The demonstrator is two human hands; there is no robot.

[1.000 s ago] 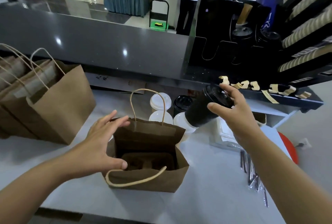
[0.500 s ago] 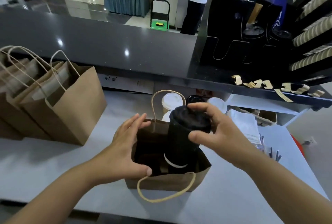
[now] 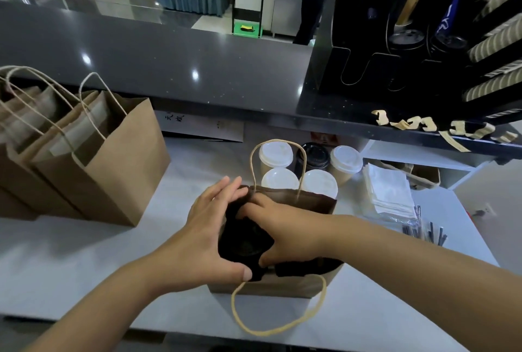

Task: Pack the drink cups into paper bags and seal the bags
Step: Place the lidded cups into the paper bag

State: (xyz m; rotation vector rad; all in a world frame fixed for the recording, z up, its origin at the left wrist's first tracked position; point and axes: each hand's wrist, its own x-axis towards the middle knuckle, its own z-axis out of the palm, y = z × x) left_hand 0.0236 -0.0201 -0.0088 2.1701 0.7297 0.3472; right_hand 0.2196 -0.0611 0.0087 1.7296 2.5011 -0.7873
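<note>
Can barely see the black cup (image 3: 245, 242), it's dropped lower into the paper bag (image 3: 271, 287) now. The right hand (image 3: 292, 234) has its fingers curled round the lid, and the left hand (image 3: 197, 238) has its fingers straight along the rim.

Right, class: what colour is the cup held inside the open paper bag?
Black. The cup shows best in the head view, the only one here.

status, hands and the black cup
Right hand grips black cup, low in open bag. Left hand braces bag rim. Five cups behind, nothing blocking.
</note>
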